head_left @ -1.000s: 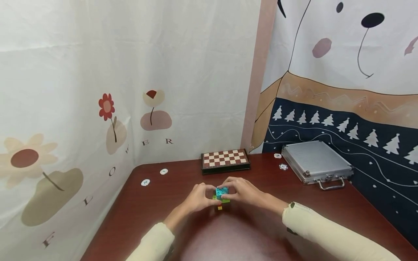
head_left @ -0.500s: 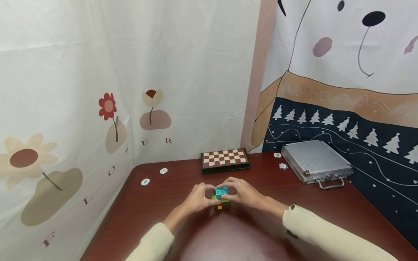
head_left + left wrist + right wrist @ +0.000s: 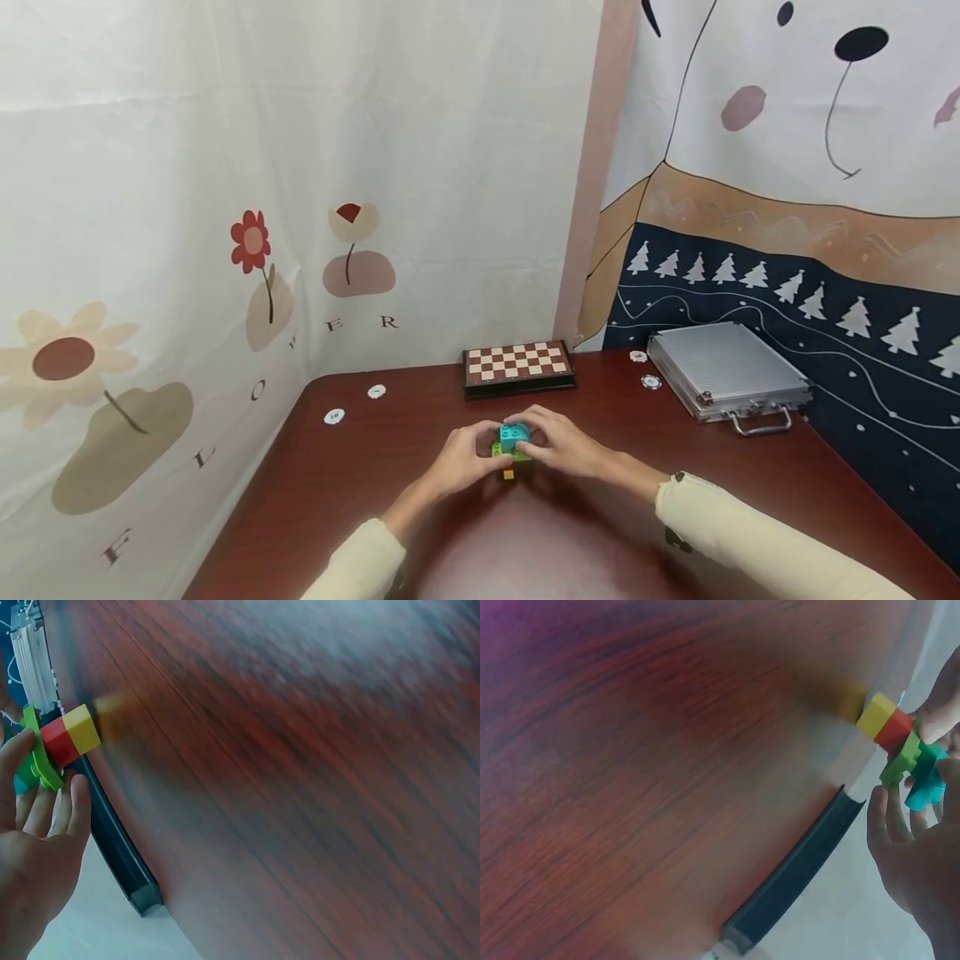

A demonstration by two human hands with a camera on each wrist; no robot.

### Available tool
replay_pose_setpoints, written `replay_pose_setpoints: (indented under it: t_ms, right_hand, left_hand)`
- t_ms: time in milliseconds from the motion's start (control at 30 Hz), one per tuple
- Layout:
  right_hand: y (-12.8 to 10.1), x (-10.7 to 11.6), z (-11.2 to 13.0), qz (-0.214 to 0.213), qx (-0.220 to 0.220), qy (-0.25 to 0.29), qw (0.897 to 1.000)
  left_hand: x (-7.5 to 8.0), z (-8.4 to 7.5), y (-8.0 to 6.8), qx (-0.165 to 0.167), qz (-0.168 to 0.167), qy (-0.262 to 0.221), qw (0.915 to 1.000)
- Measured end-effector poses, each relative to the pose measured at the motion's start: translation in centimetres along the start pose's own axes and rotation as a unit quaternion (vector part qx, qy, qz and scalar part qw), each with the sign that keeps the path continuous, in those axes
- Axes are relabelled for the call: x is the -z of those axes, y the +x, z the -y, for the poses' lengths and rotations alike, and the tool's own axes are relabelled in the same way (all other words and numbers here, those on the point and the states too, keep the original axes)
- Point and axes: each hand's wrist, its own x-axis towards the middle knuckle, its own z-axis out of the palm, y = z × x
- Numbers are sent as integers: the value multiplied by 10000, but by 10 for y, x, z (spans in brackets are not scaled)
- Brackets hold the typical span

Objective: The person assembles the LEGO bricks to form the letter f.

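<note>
Both hands meet over the middle of the table [image 3: 337, 492], holding a small brick stack [image 3: 511, 442] just above the wood. The left hand [image 3: 463, 457] grasps the stack from 9 o'clock, fingers curled onto its green layer; the right hand [image 3: 558, 442] grasps it from 3 o'clock, fingertips pinching the teal brick [image 3: 513, 432] on top. Below the teal brick comes a green plate [image 3: 36, 754], then a red brick [image 3: 58, 741], then a yellow brick [image 3: 81, 727] at the bottom, hanging free, close to the tabletop.

At 12 o'clock from the stack, a chessboard [image 3: 518, 367] lies against the back edge, with open wood between it and the hands. A metal case [image 3: 724, 375] sits at 2 o'clock near the right edge, two chips [image 3: 651, 382] beside it. Two more chips [image 3: 334, 416] lie at 10 o'clock near the back-left corner. From 4 to 8 o'clock, only the two sleeves cross the wood toward the near edge. Curtains close off the table at the left and back edges.
</note>
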Motion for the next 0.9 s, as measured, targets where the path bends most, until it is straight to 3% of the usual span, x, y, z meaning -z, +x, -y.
replay_pose_setpoints:
  t_ms: [233,567,900]
  right_hand:
    - [4,7,-16,-166,-563,421,9974]
    - [3,9,-34,43,-1232,384,9916]
    - [9,3,-43,36,-1220,57,9925]
  left_hand:
    - [-11,-3,8,236,-49,-385,9990]
    - [-15,4,17,708,-315,-84,9970]
    - [-18,12,16,680,-399,260,9966]
